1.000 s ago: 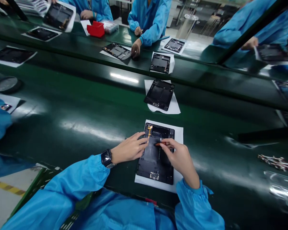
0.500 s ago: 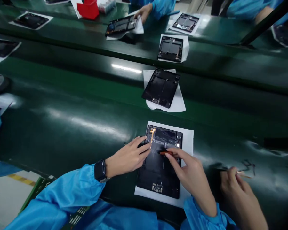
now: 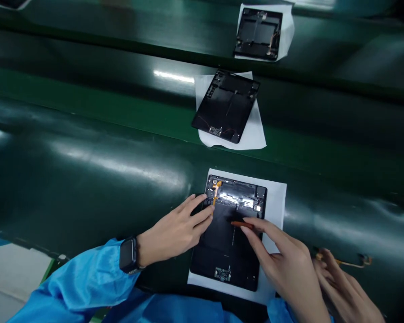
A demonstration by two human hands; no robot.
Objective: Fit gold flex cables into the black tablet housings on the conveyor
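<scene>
Green belt (image 3: pixel 87 134), white sheet (image 3: pixel 274 202) on it, black tablet housing (image 3: pixel 222 244) flat on the sheet. My left hand (image 3: pixel 175 233) rests half-open, empty, against the housing's upper part, beside the orange flex (image 3: pixel 216 190). My right hand (image 3: pixel 276 255) pinches a red pry tool (image 3: pixel 241 224) over the housing.

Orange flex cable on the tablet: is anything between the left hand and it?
Nothing visible: the left hand lies over the black tablet back, its fingertips just beside the orange flex cable.
</scene>
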